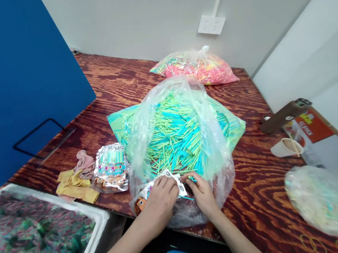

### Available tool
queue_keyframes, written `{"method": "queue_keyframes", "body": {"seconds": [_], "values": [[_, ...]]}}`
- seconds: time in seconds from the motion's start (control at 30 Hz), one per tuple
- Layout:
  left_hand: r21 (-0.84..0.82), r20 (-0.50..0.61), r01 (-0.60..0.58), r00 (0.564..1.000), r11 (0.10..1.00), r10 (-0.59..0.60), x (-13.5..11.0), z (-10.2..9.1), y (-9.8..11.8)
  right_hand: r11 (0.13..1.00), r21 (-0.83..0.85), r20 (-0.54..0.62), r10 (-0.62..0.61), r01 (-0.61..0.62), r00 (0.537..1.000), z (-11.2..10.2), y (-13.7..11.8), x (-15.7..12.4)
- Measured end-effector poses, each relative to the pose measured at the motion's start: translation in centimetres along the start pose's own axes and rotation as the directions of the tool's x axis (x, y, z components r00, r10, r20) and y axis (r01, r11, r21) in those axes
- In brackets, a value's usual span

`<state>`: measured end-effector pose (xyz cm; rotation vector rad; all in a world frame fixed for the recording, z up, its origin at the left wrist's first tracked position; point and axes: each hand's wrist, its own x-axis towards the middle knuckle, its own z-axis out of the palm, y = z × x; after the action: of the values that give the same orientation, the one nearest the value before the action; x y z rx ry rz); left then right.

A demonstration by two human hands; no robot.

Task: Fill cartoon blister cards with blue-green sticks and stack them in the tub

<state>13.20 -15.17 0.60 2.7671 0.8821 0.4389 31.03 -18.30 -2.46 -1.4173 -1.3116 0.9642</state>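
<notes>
My left hand point(161, 200) grips a small printed packet point(153, 189) with a cartoon figure on it, at the table's near edge. My right hand point(203, 194) is pinched on a few teal and green sticks point(192, 179) at the packet's open end. Both hands rest against the front of a big clear plastic bag point(174, 138) heaped with teal and green sticks. A filled packet point(112, 167) of the same print lies just to the left.
A white bin point(98, 217) of filled packets stands at the lower left. Yellow and pink cloths point(75, 182) lie beside it. A bag of pink and yellow sticks point(198, 68) sits at the back. Another clear bag point(329, 204), a paper cup point(286, 147), a brown tool point(284, 116) and rubber bands point(312, 242) are on the right.
</notes>
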Motion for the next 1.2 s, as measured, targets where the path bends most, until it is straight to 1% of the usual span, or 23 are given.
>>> {"method": "queue_keyframes", "body": {"seconds": [0.07,0.13,0.2,0.23,0.3,0.33,0.37,0.47,0.57,0.67,0.77,0.83,0.87,0.93,1.0,1.13,1.2], "values": [[-0.065,-0.009,0.011,1.000,0.998,-0.012,-0.2,-1.2,-0.4,1.000,0.007,0.000,-0.005,0.005,1.000,0.0,0.2,0.0],[-0.104,-0.029,0.045,0.998,0.994,-0.048,0.1,-2.6,-1.4,1.000,0.010,0.000,-0.013,0.013,1.000,0.1,0.3,0.0],[-0.103,-0.105,0.119,0.986,0.987,-0.130,0.9,-4.0,-2.7,1.000,0.008,-0.006,-0.018,0.018,1.000,0.1,0.3,0.1],[-0.096,-0.173,0.180,0.966,0.979,-0.194,1.3,-4.5,-3.3,1.000,0.005,-0.010,-0.019,0.019,1.000,0.1,0.2,0.1],[-0.092,-0.308,0.312,0.894,0.945,-0.325,1.8,-5.0,-3.9,1.000,0.001,-0.015,-0.021,0.021,1.000,0.0,0.2,0.2],[-0.092,-0.342,0.369,0.861,0.925,-0.377,1.8,-4.9,-3.9,1.000,0.001,-0.014,-0.022,0.022,1.000,0.0,0.2,0.2],[-0.084,-0.343,0.412,0.843,0.907,-0.415,1.7,-4.6,-3.8,1.000,0.002,-0.012,-0.024,0.024,1.000,0.0,0.2,0.2],[-0.013,-0.232,0.493,0.845,0.870,-0.482,0.5,-2.7,-2.7,1.000,-0.001,-0.002,-0.030,0.030,1.000,0.0,0.3,0.1],[0.060,-0.165,0.552,0.827,0.832,-0.537,-0.6,-0.9,-2.0,0.999,-0.015,-0.006,-0.032,0.032,0.999,0.0,0.3,0.1],[0.026,-0.143,0.579,0.809,0.815,-0.570,-0.8,0.0,-2.2,0.999,-0.021,-0.013,-0.031,0.031,0.999,0.1,0.2,0.1],[-0.105,-0.175,0.597,0.776,0.795,-0.606,-0.6,0.0,-2.4,0.999,-0.020,-0.007,-0.033,0.033,0.999,0.1,0.2,0.1],[-0.204,-0.192,0.574,0.771,0.793,-0.608,-0.6,0.0,-2.5,0.999,-0.021,-0.008,-0.038,0.037,0.999,0.1,0.3,0.1],[-0.244,-0.197,0.555,0.774,0.795,-0.601,-0.7,0.0,-2.5,0.999,-0.023,-0.009,-0.038,0.038,0.999,0.1,0.3,0.1],[-0.292,-0.206,0.524,0.783,0.800,-0.588,-0.9,0.1,-2.7,0.999,-0.029,-0.013,-0.040,0.039,0.999,0.1,0.5,0.1],[-0.314,-0.219,0.509,0.782,0.801,-0.583,-1.1,0.1,-2.8,0.999,-0.036,-0.012,-0.039,0.039,0.999,0.1,0.5,0.1],[-0.386,-0.265,0.499,0.746,0.776,-0.611,-1.4,-0.4,-3.1,0.998,-0.039,-0.004,-0.039,0.039,0.999,0.1,0.3,0.0],[-0.417,-0.275,0.482,0.741,0.771,-0.612,-1.5,-0.7,-3.3,0.999,-0.036,0.000,-0.035,0.035,0.999,0.1,0.2,0.0]]}}
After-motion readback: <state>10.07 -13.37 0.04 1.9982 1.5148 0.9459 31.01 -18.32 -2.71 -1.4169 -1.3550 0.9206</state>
